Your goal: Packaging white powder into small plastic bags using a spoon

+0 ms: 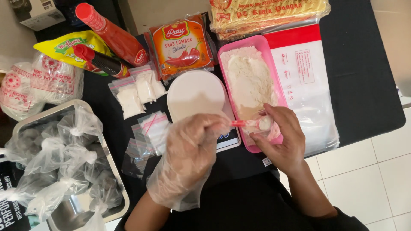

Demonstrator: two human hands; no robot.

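Fingers first: the thumb and forefinger of the left hand (190,147), which wears a loose clear plastic glove, are pressed together on the red-striped mouth of a small clear zip bag holding white powder (261,124). The bare right hand (280,137) pinches the same bag from the other end, fingers curled round its filled bottom. The bag hangs between the two hands, right over the near end of the pink rectangular plastic tub of white flour (250,81), at about 5 o'clock of the round white platform of the small kitchen scale (195,95).

At 9 o'clock of the scale lie a few already filled little zip bags of powder (136,89), and at 7 o'clock a loose heap of empty clear zip bags (147,137). A steel tray of knotted plastic bags (109,154) sits further out at 8 o'clock. At 11 o'clock lie a red plastic sauce bottle (113,36) and an orange chilli sauce sachet pack (182,45).

The risk I see is a poor seal: powder caught in the zip track, or the baggy glove slipping on the strip, could leave the mouth partly open and let powder spill onto the black cloth-covered table (364,77). Squeezing the filled end too hard could also puff powder out.
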